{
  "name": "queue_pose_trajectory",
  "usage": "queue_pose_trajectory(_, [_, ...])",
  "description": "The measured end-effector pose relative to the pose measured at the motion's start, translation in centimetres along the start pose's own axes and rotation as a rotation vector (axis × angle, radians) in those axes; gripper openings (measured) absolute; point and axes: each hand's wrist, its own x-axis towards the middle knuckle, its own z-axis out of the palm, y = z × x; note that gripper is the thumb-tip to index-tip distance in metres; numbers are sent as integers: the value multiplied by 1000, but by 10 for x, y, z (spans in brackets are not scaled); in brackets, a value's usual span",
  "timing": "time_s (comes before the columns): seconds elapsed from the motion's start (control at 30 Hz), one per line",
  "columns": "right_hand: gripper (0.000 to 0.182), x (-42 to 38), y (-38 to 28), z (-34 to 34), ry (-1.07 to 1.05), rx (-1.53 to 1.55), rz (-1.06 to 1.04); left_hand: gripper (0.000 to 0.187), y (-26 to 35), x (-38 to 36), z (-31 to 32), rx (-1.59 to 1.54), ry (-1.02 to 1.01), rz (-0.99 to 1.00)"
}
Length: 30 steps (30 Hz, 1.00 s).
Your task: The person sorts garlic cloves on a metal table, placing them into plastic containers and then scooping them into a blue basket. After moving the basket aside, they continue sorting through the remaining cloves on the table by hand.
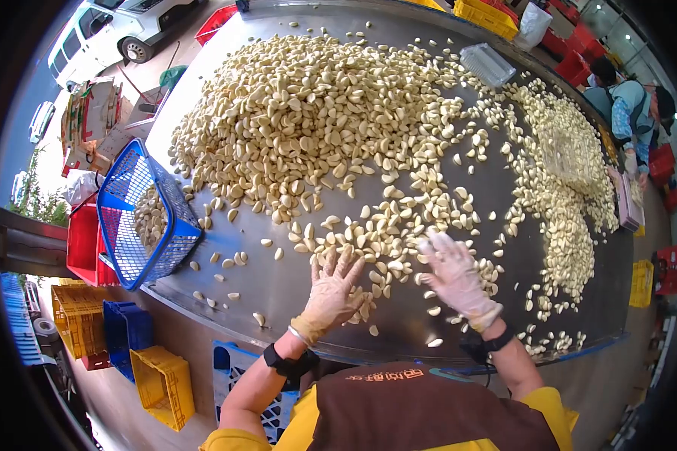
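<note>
Pale peeled garlic cloves [301, 113] are heaped on a dark metal table [338, 331], with loose ones trailing toward me. My left hand [329, 295], in a thin whitish glove, rests at the near edge of the scattered cloves with its fingers spread. Also gloved, my right hand [459, 278] lies flat over cloves a little to the right, fingers apart. Neither hand grips anything that I can see. Between the two hands several cloves lie on the metal. What is beneath the palms is hidden.
A blue basket [132, 218] partly filled with cloves stands at the table's left edge. Transparent plastic boxes [487, 65] lie among the cloves. A second garlic pile [557, 150] spreads on the right, where another person [632, 105] works. Yellow crates [162, 387] sit on the floor.
</note>
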Motion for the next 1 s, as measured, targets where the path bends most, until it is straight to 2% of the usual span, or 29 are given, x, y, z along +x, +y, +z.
queue_pose_trajectory(0.07, [73, 14, -35, 0, -117, 149, -239, 59, -2, -2, 10, -49, -83, 86])
queue_pose_trajectory(0.13, [63, -1, -49, 4, -305, 294, -413, 56, 4, -10, -7, -85, -450, 320])
queue_pose_trajectory(0.17, [63, -3, -40, 7, -304, 293, -403, 48, 5, -16, -22, -4, -520, 374])
queue_pose_trajectory(0.2, [57, -8, -24, 11, -361, 357, -538, 48, -1, -19, -31, -6, -524, 377])
queue_pose_trajectory(0.23, [51, -11, -7, 16, -420, 424, -677, 42, -9, -22, -40, -283, -504, 259])
queue_pose_trajectory(0.27, [43, -9, 10, 25, -396, 936, -492, 37, -18, -27, -46, -556, -473, 127])
queue_pose_trajectory(0.3, [42, -9, 11, -8, -536, 1337, 101, 35, -29, -33, -47, -801, -305, 30])
queue_pose_trajectory(0.33, [41, -7, 16, -22, -203, 1240, 161, 38, -29, -31, -59, -789, -208, -124])
queue_pose_trajectory(0.37, [46, -9, 35, -1, 61, 917, 170, 39, -33, -27, -53, -527, 13, -116])
queue_pose_trajectory(0.4, [52, -8, 59, 14, 206, 536, 87, 39, -36, -21, -44, -263, 225, -98])
queue_pose_trajectory(0.43, [57, -13, 75, 25, 249, 281, 144, 39, -35, -15, -39, -268, 225, -100])
queue_pose_trajectory(0.47, [49, -12, 83, 26, 344, 219, 157, 37, -33, -5, -34, -214, 278, -62])
queue_pose_trajectory(0.53, [38, -13, 102, 43, 468, 408, 282, 35, -23, 15, -29, -171, 332, 1])
queue_pose_trajectory(0.6, [21, -16, 103, 42, 415, 506, 329, 34, -14, 28, -25, -237, 153, 18])
queue_pose_trajectory(0.67, [14, -6, 90, 45, 390, 366, 150, 18, 5, 40, -26, -202, 36, 64])
queue_pose_trajectory(0.73, [10, 9, 71, 55, 208, 129, 100, 12, 23, 49, -23, -147, -90, -1])
queue_pose_trajectory(0.8, [11, 16, 57, 60, 276, 123, 83, 15, 22, 51, -18, -95, -137, -62])
queue_pose_trajectory(0.87, [16, 19, 53, 69, 205, -5, 130, 18, 14, 48, -16, -30, -193, -121])
queue_pose_trajectory(0.9, [18, 15, 58, 69, 311, 87, 123, 24, 7, 45, -15, -362, -233, -235])
queue_pose_trajectory(0.93, [17, 11, 59, 62, 315, 247, 171, 30, 4, 42, -17, -702, -270, -348])
queue_pose_trajectory(0.97, [15, 4, 56, 55, 312, 353, 245, 43, 2, 42, -19, -1093, -442, -413])
queue_pose_trajectory(1.0, [14, -3, 52, 46, 308, 457, 308, 43, 6, 42, -17, -1104, -438, -407])
